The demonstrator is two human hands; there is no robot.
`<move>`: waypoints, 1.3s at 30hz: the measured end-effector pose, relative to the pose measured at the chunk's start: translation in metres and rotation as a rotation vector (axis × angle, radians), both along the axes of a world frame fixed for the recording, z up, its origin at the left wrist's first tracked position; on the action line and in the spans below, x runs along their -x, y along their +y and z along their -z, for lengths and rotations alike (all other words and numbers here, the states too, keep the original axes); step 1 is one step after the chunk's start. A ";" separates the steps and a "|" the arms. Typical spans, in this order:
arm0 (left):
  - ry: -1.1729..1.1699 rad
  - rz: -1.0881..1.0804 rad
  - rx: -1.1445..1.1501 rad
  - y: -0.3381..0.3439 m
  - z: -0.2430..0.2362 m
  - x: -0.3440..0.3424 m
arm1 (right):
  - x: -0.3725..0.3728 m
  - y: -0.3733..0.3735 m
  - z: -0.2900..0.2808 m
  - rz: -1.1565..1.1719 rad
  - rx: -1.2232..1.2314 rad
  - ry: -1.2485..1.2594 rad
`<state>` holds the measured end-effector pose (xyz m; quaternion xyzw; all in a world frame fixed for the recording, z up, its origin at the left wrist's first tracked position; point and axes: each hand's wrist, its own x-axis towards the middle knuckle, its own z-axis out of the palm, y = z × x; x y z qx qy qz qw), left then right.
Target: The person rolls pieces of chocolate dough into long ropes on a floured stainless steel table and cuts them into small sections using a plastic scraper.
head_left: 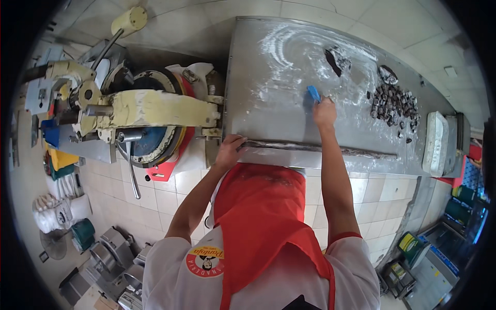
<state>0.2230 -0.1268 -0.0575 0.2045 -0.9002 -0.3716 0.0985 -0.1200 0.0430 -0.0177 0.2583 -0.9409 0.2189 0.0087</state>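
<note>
A long, thin rope of dark brown dough [320, 148] lies along the near edge of the steel table, dusted with flour. At its left end is my left hand [231, 150], its fingers curled on the dough. My right hand [324, 111] grips a small blue tool [313, 93], which looks like a dough scraper, above the table beyond the rope. On the right side of the table is a heap of small, floured dark dough pieces [395, 106]. A flat dark lump [334, 63] lies farther back, and a floured lump [387, 75] sits beside the heap.
White flour streaks the steel table [248, 67]. A white tray [436, 143] stands at its right end. Close on the left is a large cream-painted machine [160, 108] with a round bed and a hanging lever [134, 175]. More metal equipment [111, 253] stands on the floor at lower left.
</note>
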 end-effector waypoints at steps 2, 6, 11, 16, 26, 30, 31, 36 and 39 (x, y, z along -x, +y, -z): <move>0.062 0.006 0.049 -0.002 -0.001 -0.002 | -0.017 -0.014 -0.002 0.031 -0.140 -0.039; -0.127 -0.213 -0.312 -0.006 -0.020 -0.014 | -0.094 -0.018 -0.029 -0.117 0.027 -0.283; -0.165 -0.174 -0.317 -0.012 -0.017 0.003 | -0.259 -0.034 -0.039 -0.188 -0.040 -0.442; -0.135 -0.124 -0.188 -0.015 -0.004 0.006 | -0.280 -0.049 -0.041 -0.145 -0.123 -0.513; -0.265 -0.039 0.102 -0.019 -0.004 0.020 | -0.276 -0.051 -0.031 -0.156 -0.052 -0.532; -0.378 0.115 0.148 -0.015 -0.050 0.032 | -0.272 -0.037 -0.037 -0.055 -0.024 -0.479; -0.407 0.171 0.154 -0.014 -0.053 0.034 | -0.273 -0.034 -0.030 -0.072 -0.072 -0.440; -0.356 0.171 0.259 -0.008 0.002 0.032 | -0.272 -0.033 0.004 -0.140 -0.154 -0.373; -0.337 0.194 0.284 -0.011 -0.016 0.038 | -0.261 -0.026 -0.030 -0.078 -0.030 -0.484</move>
